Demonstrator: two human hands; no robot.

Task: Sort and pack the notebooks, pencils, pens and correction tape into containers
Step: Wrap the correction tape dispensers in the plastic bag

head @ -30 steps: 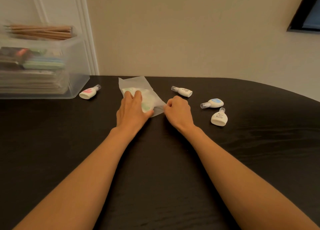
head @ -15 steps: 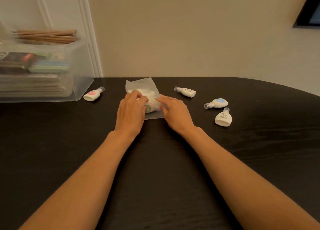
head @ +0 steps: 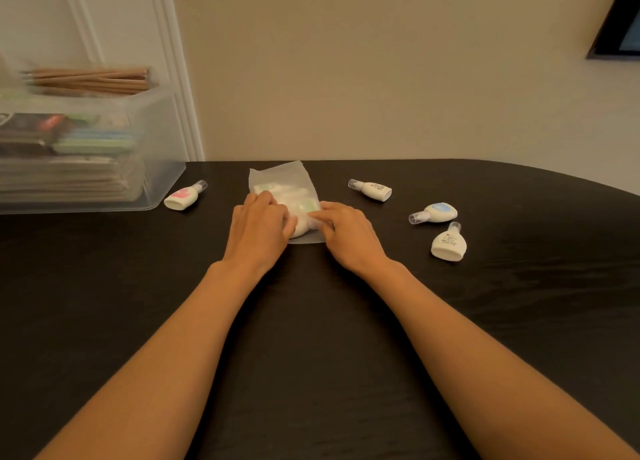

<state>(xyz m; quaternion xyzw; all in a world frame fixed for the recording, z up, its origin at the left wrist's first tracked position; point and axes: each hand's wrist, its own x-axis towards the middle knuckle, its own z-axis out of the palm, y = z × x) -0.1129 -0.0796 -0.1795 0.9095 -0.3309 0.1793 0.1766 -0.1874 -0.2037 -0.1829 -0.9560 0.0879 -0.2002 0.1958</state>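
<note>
A translucent plastic bag (head: 277,177) with correction tapes inside lies on the black table (head: 311,321), at the far middle. My left hand (head: 258,229) covers its left side, fingers curled over the contents and thumb against a white tape inside. At the bag's right edge my right hand (head: 349,234) presses down with fairly straight fingers. Loose correction tapes lie around: a pink one (head: 183,196) to the left, a white one (head: 372,189), a blue one (head: 436,213) and another white one (head: 448,245) to the right.
A clear plastic bin (head: 152,130) stands at the back left, holding stacked notebooks and flat packs. A bundle of wooden pencils (head: 90,79) lies across its top. The wall runs right behind the table's far edge.
My right hand opened from a fist at the bag's corner and now lies on the bag's right edge. The bag was straightened. My left hand stayed on it.
</note>
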